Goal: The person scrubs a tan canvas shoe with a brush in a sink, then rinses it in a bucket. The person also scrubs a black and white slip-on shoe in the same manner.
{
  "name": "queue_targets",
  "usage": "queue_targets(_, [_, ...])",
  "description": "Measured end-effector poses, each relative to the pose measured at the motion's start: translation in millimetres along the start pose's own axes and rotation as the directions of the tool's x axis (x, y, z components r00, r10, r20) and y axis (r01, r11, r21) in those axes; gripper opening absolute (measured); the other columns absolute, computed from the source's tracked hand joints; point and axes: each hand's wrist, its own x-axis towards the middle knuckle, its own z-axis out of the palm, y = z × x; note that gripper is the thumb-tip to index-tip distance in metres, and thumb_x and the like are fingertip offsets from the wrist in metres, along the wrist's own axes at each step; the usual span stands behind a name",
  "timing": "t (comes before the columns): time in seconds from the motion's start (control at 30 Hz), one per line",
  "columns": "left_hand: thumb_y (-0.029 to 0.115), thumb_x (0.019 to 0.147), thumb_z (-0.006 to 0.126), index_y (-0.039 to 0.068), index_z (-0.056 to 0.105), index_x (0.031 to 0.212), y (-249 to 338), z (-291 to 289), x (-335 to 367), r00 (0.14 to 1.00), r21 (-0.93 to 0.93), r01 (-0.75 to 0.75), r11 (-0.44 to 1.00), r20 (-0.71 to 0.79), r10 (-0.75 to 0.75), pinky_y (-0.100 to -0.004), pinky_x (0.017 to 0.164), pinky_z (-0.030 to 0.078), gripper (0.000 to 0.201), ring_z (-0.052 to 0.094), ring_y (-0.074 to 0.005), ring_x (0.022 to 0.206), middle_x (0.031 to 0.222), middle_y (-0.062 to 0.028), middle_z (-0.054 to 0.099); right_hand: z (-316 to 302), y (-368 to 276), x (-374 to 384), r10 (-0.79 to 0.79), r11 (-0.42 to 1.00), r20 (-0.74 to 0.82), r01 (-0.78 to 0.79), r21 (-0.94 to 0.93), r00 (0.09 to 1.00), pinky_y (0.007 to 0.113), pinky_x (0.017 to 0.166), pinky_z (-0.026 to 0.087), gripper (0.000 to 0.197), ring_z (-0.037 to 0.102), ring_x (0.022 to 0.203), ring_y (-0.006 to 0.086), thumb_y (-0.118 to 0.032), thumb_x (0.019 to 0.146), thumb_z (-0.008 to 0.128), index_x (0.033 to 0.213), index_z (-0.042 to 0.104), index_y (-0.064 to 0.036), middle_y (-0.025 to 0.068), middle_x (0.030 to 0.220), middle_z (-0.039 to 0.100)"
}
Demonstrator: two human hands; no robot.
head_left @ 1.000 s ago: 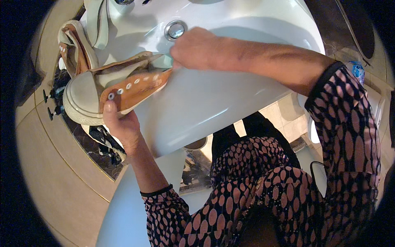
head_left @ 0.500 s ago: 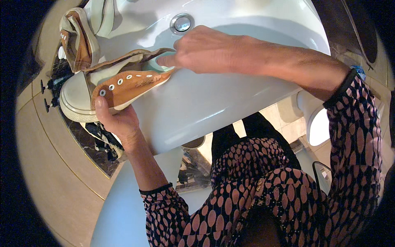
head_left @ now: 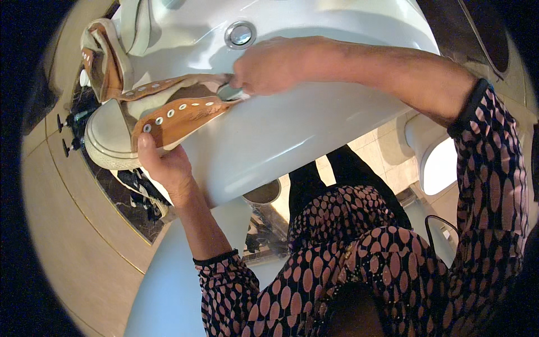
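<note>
A cream canvas sneaker [head_left: 106, 132] with a brown lining and white-rimmed eyelets lies spread wide over the left side of a white washbasin [head_left: 269, 146]. My left hand [head_left: 168, 171] grips it near the toe, thumb pressed on the brown flap beside an eyelet; the other fingers are hidden underneath. At the heel end, my right hand [head_left: 269, 67] is closed on the collar edge. A small grey-green patch shows inside the heel beside its fingers; I cannot tell what it is. Behind the sneaker stands a folded cream-and-brown piece [head_left: 106, 62] with eyelets.
The round metal drain [head_left: 240, 35] is beyond my right hand. A pale band-like thing [head_left: 135, 28] hangs at the basin's far left. Black-and-white cloth [head_left: 140, 191] lies below the sneaker, and dark taps [head_left: 70, 132] stand to its left. A white toilet [head_left: 438, 168] is at right.
My right hand has drawn back from inside the heel; the finger that reached in is now curled at the collar. My left hand keeps its hold. The view has shifted slightly.
</note>
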Motion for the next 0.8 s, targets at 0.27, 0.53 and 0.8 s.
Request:
queue_targets(0.27, [0.038,0.082,0.046,0.002,0.053,0.105,-4.1,-4.1,-1.3,0.995,0.096,-0.032,0.995,0.094,0.023,-0.0387,0.09,0.041,0.043,0.053,-0.0241,0.1,0.105,-0.0107,0.055,25.9,5.9,0.1,0.089,0.987,-0.289,-0.124,-0.106,0.953,0.042,0.068,0.05,0.034,0.063,0.077,0.0284,-0.018,0.086,0.049,0.119,0.057,-0.0168,0.0124,0.079,0.063])
queue_targets(0.53, [0.038,0.081,0.049,0.001,0.051,0.106,2.3,3.8,1.9,0.991,-0.018,0.043,0.999,0.129,-0.04,-0.0407,0.09,0.04,0.045,0.052,-0.0254,0.101,0.104,-0.0106,0.055,3.7,4.4,-7.5,-0.098,0.992,-0.281,0.071,-0.105,0.955,0.042,0.065,0.052,0.036,0.064,0.074,0.0289,-0.014,0.083,0.054,0.119,0.057,-0.0165,0.0123,0.076,0.063])
queue_targets(0.8, [0.039,0.079,0.052,0.001,0.051,0.11,-9.6,-4.0,1.2,0.998,-0.006,0.027,1.0,0.055,-0.027,-0.0399,0.093,0.039,0.049,0.052,-0.0256,0.102,0.108,-0.0116,0.055,16.0,4.2,-15.5,0.086,0.996,-0.115,-0.087,-0.005,0.99,0.043,0.063,0.051,0.025,0.063,0.074,0.0294,-0.023,0.086,0.052,0.107,0.062,-0.0147,0.0132,0.077,0.064])
